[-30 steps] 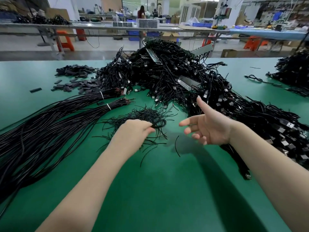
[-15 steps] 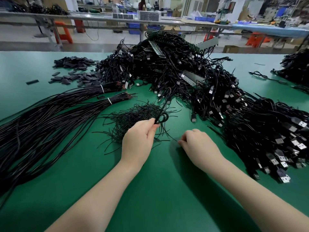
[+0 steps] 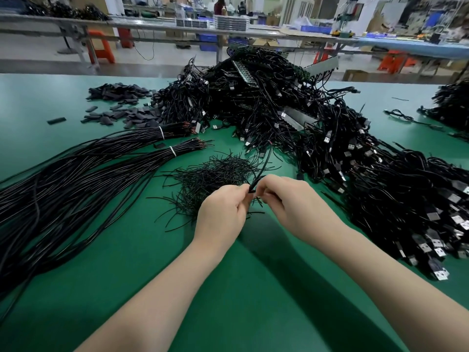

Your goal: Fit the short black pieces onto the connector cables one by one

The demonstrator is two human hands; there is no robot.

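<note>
Currently mid-fit: left hand [image 3: 223, 212] and right hand [image 3: 286, 199] both pinch one cable end [image 3: 253, 186] over the thin-sleeve pile [image 3: 215, 179]. Cable trails toward 1 o'clock. Sleeve itself hidden. Next: slide it on, probably.

We find no text, label, brand, number or sign that we can read anywhere in this view.
</note>
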